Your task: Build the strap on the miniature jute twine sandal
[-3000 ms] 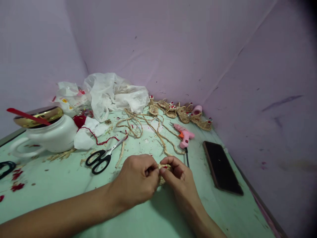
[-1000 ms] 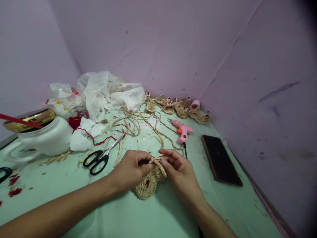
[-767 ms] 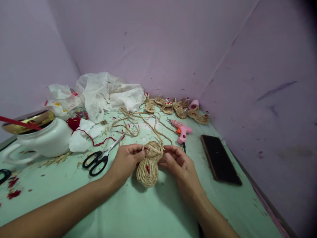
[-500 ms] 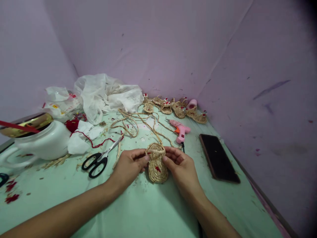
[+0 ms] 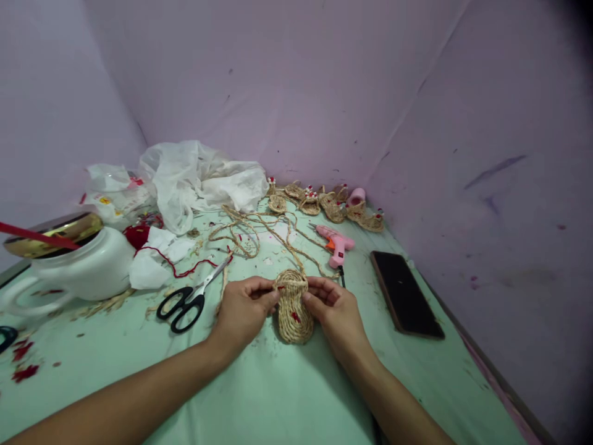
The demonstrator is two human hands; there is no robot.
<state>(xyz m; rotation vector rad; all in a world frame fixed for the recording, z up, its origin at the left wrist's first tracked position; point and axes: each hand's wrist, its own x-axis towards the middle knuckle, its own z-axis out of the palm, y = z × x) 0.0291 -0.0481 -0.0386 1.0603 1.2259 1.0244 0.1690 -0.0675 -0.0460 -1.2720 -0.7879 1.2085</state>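
A small slipper of coiled straw rope (image 5: pixel 295 324) is held upright between both hands, low in the middle of the head view. Its sole has a red mark, and a rope strap crosses its upper part. My left hand (image 5: pixel 245 309) pinches the strap's left end, where a bit of red shows. At the strap's right end, my right hand (image 5: pixel 336 309) is closed with thumb and fingers on the edge. Braided rope (image 5: pixel 282 242) runs from the slipper's top back over the table. The fingertips behind the slipper are hidden.
Black-handled scissors (image 5: pixel 192 303) lie left of my left hand. A pink glue gun (image 5: pixel 337 244) and a phone (image 5: pixel 407 295) lie to the right. Several small straw slippers (image 5: pixel 333 206) line the back wall. A white teapot-shaped pot (image 5: pixel 88 262) and plastic bags (image 5: pixel 199 179) stand left.
The camera view has shifted slightly. Both hands keep their hold on the slipper, with hardly any movement.
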